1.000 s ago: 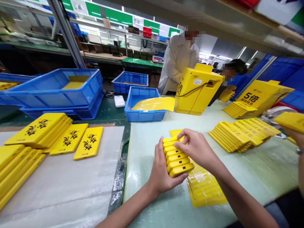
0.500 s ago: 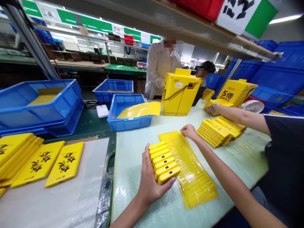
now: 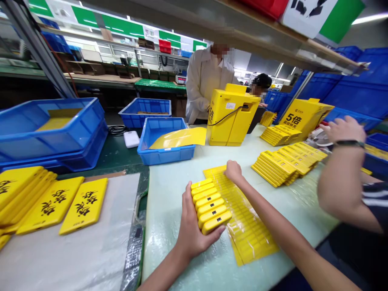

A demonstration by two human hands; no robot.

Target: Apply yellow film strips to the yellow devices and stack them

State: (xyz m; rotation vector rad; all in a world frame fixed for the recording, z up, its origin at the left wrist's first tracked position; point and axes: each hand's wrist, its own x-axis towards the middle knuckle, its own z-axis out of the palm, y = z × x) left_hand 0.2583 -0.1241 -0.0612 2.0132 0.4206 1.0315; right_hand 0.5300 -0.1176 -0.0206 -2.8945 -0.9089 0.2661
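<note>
My left hand (image 3: 194, 226) is wrapped around a row of several yellow power banks (image 3: 210, 205), their ends with small dark ports facing up and toward me. It holds them just above the table, beside the left edge of a yellow sticker sheet (image 3: 251, 226). This sheet is glossy, marked off in narrow strips, and lies flat on the table. Over its far end is my right hand (image 3: 234, 171), with its fingers curled together and pointing down at the strips. Its fingertips are hidden, so I cannot see what is pinched there.
Yellow power banks with black lettering (image 3: 85, 206) lie on the left mat. Stacks of them (image 3: 277, 165) stand at right. Blue bins (image 3: 166, 155) and a yellow box with a cable (image 3: 230, 117) stand behind. A co-worker's raised hand (image 3: 347, 129) is at right; another person stands opposite.
My right hand has shifted a little left over the sheet's far end. My left hand still holds the power banks. The co-worker's arm at right has drawn back and lifted off the stacks.
</note>
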